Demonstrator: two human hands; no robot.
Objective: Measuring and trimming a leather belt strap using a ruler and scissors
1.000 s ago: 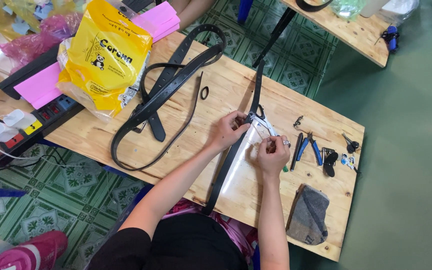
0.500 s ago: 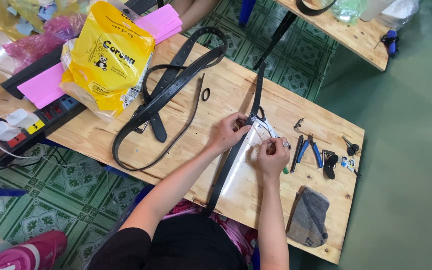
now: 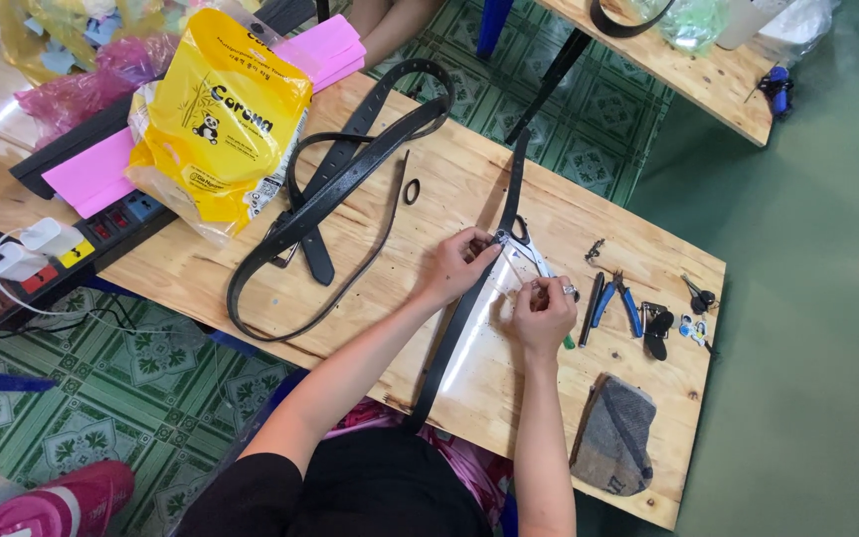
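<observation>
On the pale plywood worktop (image 3: 370, 278), the left hand (image 3: 457, 267) pinches the long black leather belt (image 3: 469, 308) near its metal buckle, while the right hand (image 3: 541, 310) is closed around a small tool at the clear plastic sheet (image 3: 484, 333). Keeping the belt flat and firmly pinned beside the buckle should steady the work.

Plywood table (image 3: 251, 288) — green patterned floor tiles (image 3: 72, 398).

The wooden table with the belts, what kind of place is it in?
Probably a small craft or repair workshop: black belts lie on a plywood table, blue-handled pliers sit nearby, and both hands, left hand and right hand, work one strap.
</observation>
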